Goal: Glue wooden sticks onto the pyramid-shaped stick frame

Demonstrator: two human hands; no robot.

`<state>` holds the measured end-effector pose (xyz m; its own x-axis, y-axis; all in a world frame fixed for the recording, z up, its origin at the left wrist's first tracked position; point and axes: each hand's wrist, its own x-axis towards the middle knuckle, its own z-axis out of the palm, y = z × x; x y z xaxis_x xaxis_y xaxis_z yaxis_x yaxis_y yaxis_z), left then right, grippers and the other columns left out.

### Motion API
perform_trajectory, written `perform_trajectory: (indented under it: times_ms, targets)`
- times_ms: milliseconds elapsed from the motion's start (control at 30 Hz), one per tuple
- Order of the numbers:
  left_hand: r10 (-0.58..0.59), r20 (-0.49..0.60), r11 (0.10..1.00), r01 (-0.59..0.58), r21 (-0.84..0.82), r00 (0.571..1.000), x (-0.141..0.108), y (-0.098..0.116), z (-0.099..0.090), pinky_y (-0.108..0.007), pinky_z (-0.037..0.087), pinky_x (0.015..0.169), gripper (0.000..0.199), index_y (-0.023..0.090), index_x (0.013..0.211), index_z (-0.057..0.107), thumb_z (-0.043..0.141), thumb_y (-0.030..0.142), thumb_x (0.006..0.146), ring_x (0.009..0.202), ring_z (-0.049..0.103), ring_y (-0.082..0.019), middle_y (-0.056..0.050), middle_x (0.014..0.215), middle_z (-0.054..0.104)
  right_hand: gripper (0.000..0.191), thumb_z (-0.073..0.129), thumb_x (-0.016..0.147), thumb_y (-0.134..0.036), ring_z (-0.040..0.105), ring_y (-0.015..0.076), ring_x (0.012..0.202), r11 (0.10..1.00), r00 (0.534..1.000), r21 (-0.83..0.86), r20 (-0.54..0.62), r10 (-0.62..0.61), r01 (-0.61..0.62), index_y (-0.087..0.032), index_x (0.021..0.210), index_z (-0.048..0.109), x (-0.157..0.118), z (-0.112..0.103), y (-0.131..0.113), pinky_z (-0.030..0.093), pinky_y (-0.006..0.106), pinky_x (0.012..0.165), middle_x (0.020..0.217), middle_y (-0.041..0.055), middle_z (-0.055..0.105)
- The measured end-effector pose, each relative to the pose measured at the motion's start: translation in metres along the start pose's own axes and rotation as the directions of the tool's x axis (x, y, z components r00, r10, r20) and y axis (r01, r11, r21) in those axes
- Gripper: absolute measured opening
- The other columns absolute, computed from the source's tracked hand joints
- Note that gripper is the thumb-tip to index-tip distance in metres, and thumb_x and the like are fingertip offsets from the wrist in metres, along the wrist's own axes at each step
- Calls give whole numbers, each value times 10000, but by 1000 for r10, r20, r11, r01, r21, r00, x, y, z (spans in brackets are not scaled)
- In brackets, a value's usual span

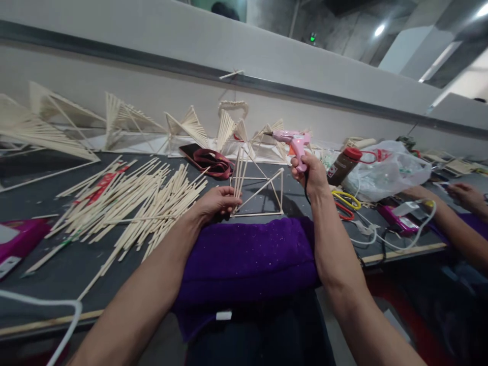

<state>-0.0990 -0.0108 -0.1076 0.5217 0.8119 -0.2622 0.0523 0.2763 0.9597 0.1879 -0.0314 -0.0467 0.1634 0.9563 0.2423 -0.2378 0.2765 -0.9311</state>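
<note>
My right hand (pixel 311 173) is wrapped round the handle of a pink hot glue gun (pixel 292 138), raised above the table with its nozzle towards the left. My left hand (pixel 219 201) is closed at the left side of a small wooden stick frame (pixel 256 215), pinching one or more of its upright sticks (pixel 239 175); exactly which is hidden by the fingers. The frame stands on the dark table just beyond a purple cloth (pixel 249 254). Left of it lies a loose pile of thin wooden sticks (pixel 141 203).
Several twisted stick models (pixel 186 127) line the wall. A dark red strap (pixel 209 161) lies behind the frame. To the right are a brown bottle (pixel 345 165), a plastic bag (pixel 389 173), yellow-handled scissors (pixel 346 200) and cables. Another person's hand (pixel 467 197) is at far right.
</note>
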Motion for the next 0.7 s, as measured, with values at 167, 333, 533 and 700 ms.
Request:
perform_trajectory:
  times_ms: [167,333,533,700]
  targets:
    - [50,-14,999,-50,17,999,4,-3,-1,-170,231,364,220,165,766,641,806,179,620,397,428,-52,-1,538,577,299,626,708,-398,582,96,524,988,999,-151,10,-31,32,-192,917,566,15,4,-4,458,197,444,694,-16,624]
    - [55,-23,998,-54,9,998,7,-6,-2,-173,253,369,246,156,811,651,807,183,623,406,441,-48,-20,607,619,284,625,727,-318,593,96,521,973,993,-226,115,-28,54,-170,970,625,20,10,-1,460,203,434,828,37,707]
    - [29,-44,999,-28,15,999,4,-3,1,-182,234,364,229,155,800,639,790,181,630,396,435,-41,-29,651,647,214,669,749,-247,570,76,532,970,988,-233,151,-34,69,-170,948,661,9,10,2,469,191,449,867,29,711]
    - [24,-72,999,-21,35,997,3,-1,3,-185,231,371,246,144,812,647,789,172,614,414,439,-40,-36,669,654,189,672,789,-263,565,67,533,974,990,-212,130,-58,85,-181,957,651,8,14,6,464,180,453,824,11,687]
